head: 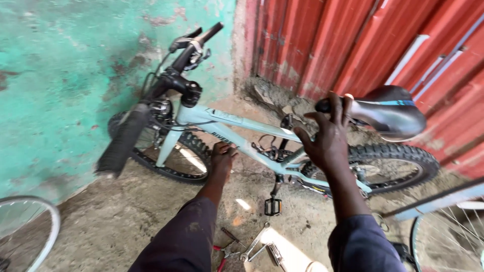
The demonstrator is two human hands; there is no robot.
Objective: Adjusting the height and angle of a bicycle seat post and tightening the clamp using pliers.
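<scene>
A pale blue bicycle (237, 132) stands on a dirt floor, its front toward a green wall. My left hand (222, 156) grips the sloping down tube of the frame. My right hand (327, 136) is closed around the nose of the black saddle (390, 111). The black handlebar (151, 95) angles toward me, its near grip blurred. A black pedal (273, 205) hangs below the frame between my arms.
Red-handled pliers (224, 254) and a metal spanner (254, 244) lie on the ground below my arms. A second bike's wheel (448, 236) and blue frame tube are at the lower right, another wheel rim (30, 226) at the lower left. Red corrugated sheeting (363, 45) stands behind.
</scene>
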